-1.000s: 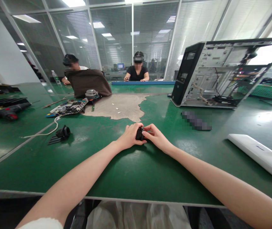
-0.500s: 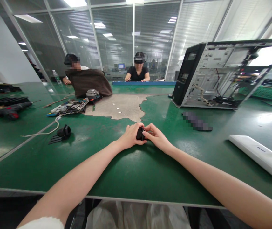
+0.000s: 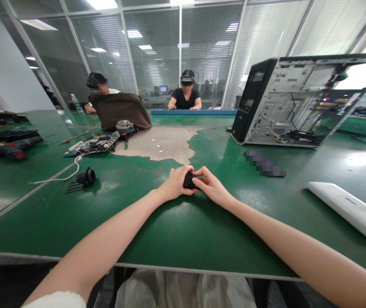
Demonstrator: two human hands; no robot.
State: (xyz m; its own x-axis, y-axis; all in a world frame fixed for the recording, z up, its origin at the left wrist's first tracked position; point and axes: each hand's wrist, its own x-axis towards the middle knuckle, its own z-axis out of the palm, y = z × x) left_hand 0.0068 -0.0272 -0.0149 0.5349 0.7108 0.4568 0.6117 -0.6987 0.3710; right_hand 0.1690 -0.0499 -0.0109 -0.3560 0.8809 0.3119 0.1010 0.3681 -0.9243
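Note:
A small black part (image 3: pixel 188 180) rests low over the green table (image 3: pixel 176 231), gripped from both sides. My left hand (image 3: pixel 175 182) curls round its left side with closed fingers. My right hand (image 3: pixel 209 183) pinches its right side with thumb and fingertips. Most of the part is hidden between the two hands, so its shape is unclear.
An open computer case (image 3: pixel 295 102) stands at the back right. A white panel (image 3: pixel 349 209) lies at the right. A black fan part with a white cable (image 3: pixel 85 177) lies left, a circuit board (image 3: pixel 93 144) and drill (image 3: pixel 13 150) further left. Two people sit across the table.

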